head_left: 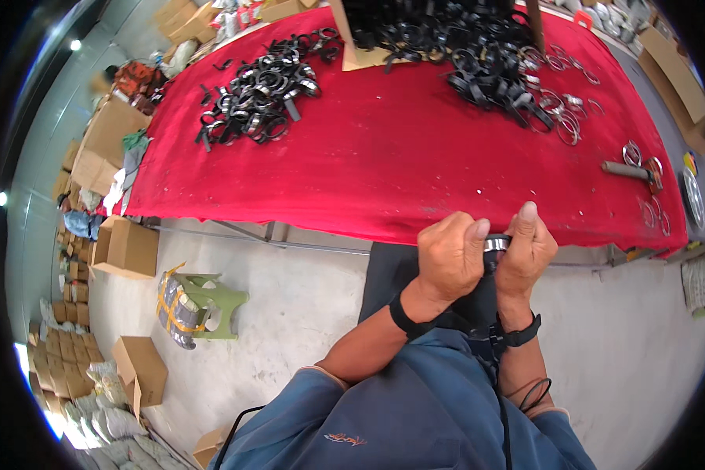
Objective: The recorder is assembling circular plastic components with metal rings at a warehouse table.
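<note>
Just over the table's front edge, my left hand (453, 254) and my right hand (526, 254) are both closed on one ring clamp (495, 244). It has a shiny metal band, and a black part shows below it. Both thumbs point up, and the fingers hide much of the clamp. Farther left on the table lies a loose pile of black-and-silver clamps (266, 90). A larger heap of similar black clamps (486, 74) spills from an upright box at the back. Several bare metal rings (565, 117) lie to the right of that heap.
A red cloth (368, 168) covers the table. At its right lies a hammer (630, 170) with a wooden handle. On the floor to the left stand a green stool (223, 301) with a taped bundle (178, 309) against it, and open cardboard boxes (129, 247).
</note>
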The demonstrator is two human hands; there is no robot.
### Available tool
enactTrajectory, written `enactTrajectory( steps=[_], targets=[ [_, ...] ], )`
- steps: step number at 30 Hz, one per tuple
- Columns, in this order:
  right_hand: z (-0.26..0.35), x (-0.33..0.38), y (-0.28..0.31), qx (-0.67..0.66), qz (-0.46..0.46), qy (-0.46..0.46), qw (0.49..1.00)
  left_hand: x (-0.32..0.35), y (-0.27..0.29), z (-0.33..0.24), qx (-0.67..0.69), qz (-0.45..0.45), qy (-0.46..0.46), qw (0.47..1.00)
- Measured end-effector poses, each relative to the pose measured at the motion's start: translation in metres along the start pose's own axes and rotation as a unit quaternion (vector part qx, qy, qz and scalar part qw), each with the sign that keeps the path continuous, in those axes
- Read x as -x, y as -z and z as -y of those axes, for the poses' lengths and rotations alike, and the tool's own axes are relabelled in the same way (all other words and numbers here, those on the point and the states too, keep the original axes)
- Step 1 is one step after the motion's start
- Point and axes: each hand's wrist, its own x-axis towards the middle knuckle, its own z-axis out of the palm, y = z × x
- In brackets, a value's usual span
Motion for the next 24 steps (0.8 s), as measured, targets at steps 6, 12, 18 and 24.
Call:
enactTrajectory(
  steps=[6,12,18,24],
  targets=[
    [-0.028,-0.003,0.000,0.031,0.001,-0.068,0.997,0.007,0.006,0.016,0.012,0.076,0.058,0.995],
    [-0.048,-0.007,-0.006,0.010,0.079,-0.172,0.982,0.005,0.046,0.035,0.028,0.253,0.192,0.948],
    [-0.092,-0.005,0.009,-0.133,0.095,-0.230,0.959,-0.067,0.111,0.129,0.121,0.197,0.391,0.891],
    [-0.100,-0.018,0.020,-0.141,0.073,-0.225,0.961,-0.255,0.278,0.235,0.293,-0.120,0.298,0.900]
  ],
)
